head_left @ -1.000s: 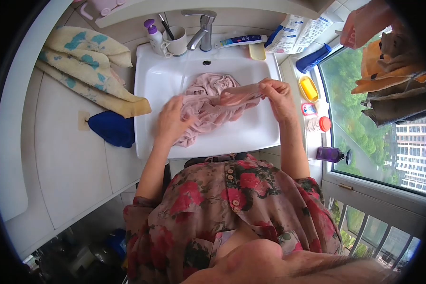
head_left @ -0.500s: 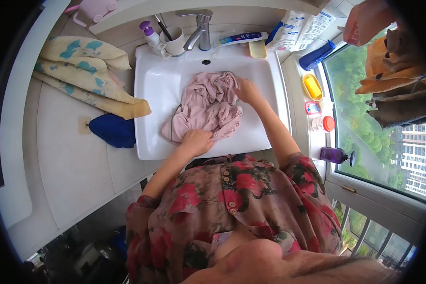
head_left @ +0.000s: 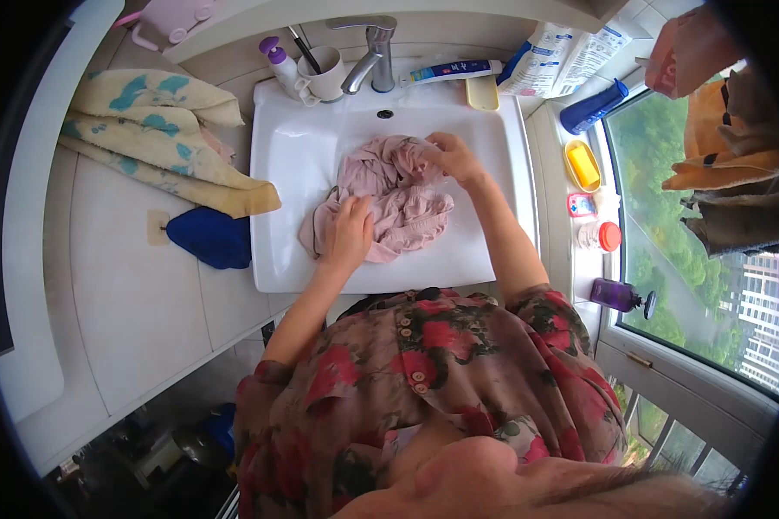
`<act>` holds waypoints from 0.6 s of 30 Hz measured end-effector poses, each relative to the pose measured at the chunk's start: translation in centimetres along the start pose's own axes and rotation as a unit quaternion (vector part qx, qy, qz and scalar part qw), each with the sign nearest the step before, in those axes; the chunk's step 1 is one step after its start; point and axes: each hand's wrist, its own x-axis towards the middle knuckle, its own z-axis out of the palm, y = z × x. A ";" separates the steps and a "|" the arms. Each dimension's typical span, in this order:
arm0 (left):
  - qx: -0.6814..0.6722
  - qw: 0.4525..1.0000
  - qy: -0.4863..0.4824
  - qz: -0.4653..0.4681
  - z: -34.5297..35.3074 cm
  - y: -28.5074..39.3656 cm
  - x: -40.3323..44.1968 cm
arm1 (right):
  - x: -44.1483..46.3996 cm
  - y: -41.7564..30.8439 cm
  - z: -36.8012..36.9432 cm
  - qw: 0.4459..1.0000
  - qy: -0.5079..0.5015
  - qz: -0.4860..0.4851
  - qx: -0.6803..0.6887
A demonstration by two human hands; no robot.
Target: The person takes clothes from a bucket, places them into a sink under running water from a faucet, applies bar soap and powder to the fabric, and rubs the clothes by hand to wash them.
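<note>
A wet, crumpled pink garment (head_left: 398,203) lies bunched in the white sink (head_left: 277,251); its exact kind is not clear. My left hand (head_left: 352,232) is on its near left part, fingers together and closed on the fabric, the fingertips partly hidden. At the far right edge of the cloth, my right hand (head_left: 456,160) has its fingers curled round a fold. Beyond the garment the faucet (head_left: 376,60) rises above the basin, with no water seen running.
Behind the basin stand a cup (head_left: 323,82), a purple-topped pump bottle (head_left: 277,65), a toothpaste tube (head_left: 453,71) and a soap dish (head_left: 482,93). A patterned towel (head_left: 164,138) and a blue cloth (head_left: 208,238) lie left. Yellow soap (head_left: 582,166) and bottles line the right sill.
My left hand has moved from the garment's near edge up and forward onto its left part. My right hand stays at the far right edge, fingers shifted slightly. The view has shifted slightly.
</note>
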 end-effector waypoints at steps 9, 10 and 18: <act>-0.097 0.989 -0.107 -0.018 5.9 0.2 8.8 | -10.1 -12.5 -0.7 0.983 -0.065 -0.150 0.088; -0.099 0.989 -0.106 -0.015 5.3 0.9 9.1 | -10.8 -13.2 -1.7 0.984 -0.024 -0.159 0.070; -0.465 0.876 -0.097 -0.079 -2.6 3.5 11.0 | -12.7 -16.5 -6.5 0.937 0.055 -0.287 0.189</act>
